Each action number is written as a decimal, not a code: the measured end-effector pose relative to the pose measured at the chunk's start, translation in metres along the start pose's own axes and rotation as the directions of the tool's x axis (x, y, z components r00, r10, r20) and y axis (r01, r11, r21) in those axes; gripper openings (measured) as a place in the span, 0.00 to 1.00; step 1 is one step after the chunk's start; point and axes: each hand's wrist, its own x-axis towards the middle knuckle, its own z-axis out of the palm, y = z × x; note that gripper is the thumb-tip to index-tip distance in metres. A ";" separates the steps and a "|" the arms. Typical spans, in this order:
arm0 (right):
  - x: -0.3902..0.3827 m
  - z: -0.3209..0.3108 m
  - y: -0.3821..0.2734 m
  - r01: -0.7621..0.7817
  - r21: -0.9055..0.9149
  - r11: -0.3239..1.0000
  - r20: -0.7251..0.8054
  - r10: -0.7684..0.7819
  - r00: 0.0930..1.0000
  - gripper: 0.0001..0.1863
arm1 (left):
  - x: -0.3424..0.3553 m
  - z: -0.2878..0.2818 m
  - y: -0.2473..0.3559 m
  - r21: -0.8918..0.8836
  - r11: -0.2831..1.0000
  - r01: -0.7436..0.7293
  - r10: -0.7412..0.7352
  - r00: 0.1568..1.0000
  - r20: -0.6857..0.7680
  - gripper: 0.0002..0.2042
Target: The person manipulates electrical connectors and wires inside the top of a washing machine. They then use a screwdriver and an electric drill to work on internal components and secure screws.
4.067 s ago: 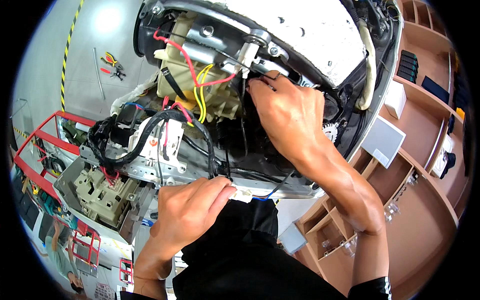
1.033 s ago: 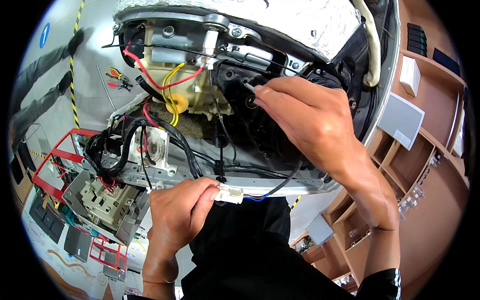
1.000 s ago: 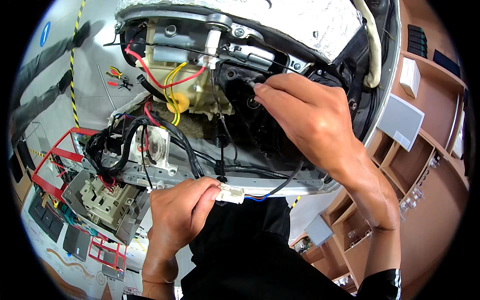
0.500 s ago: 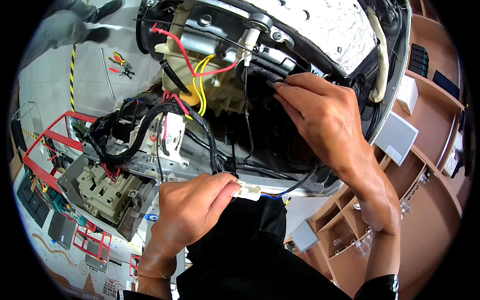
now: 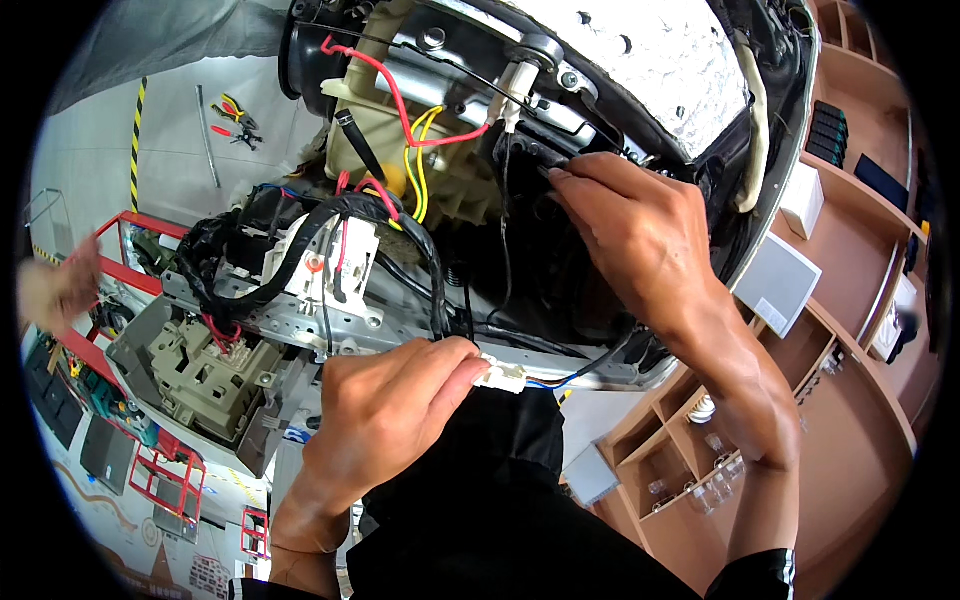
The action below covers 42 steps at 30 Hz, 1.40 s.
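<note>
Plainly, left grip (image 5: 385, 410) pinches a white connector (image 5: 504, 376); right grip (image 5: 645, 232) (also closed), a grey piece (image 5: 550, 173).

Foil (image 5: 675, 95) beyond right hand (image 5: 645, 225) washed out by glare; cavity (image 5: 545, 245) left of that hand sunk in shadow; edges bowed.

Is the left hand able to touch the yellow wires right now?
Probably not straight away: the left hand is pinching a white plug, and a thick black cable loops between it and the yellow wires. An open hand might reach over.
</note>
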 end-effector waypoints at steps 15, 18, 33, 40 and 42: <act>0.004 0.003 -0.007 -0.067 -0.123 0.990 -0.001 0.067 0.998 0.02 | 0.000 0.000 -0.003 0.008 0.999 -0.040 0.040 0.999 -0.019 0.02; 0.003 0.002 -0.008 -0.067 -0.175 0.982 0.030 0.074 0.997 0.02 | -0.001 0.001 -0.003 0.026 0.998 -0.057 0.058 0.998 -0.037 0.03; 0.004 0.005 -0.006 -0.083 -0.154 0.985 0.057 0.093 0.994 0.05 | 0.001 0.006 -0.008 0.074 0.992 -0.100 0.106 0.990 -0.087 0.05; 0.007 0.002 -0.008 -0.088 -0.149 0.985 0.097 0.103 0.990 0.09 | -0.001 0.002 0.004 0.026 1.000 -0.015 0.016 0.999 -0.037 0.03; 0.007 0.000 -0.006 -0.073 -0.140 0.988 0.107 0.088 0.990 0.07 | -0.001 0.002 0.005 0.013 1.000 -0.019 0.020 0.999 -0.051 0.03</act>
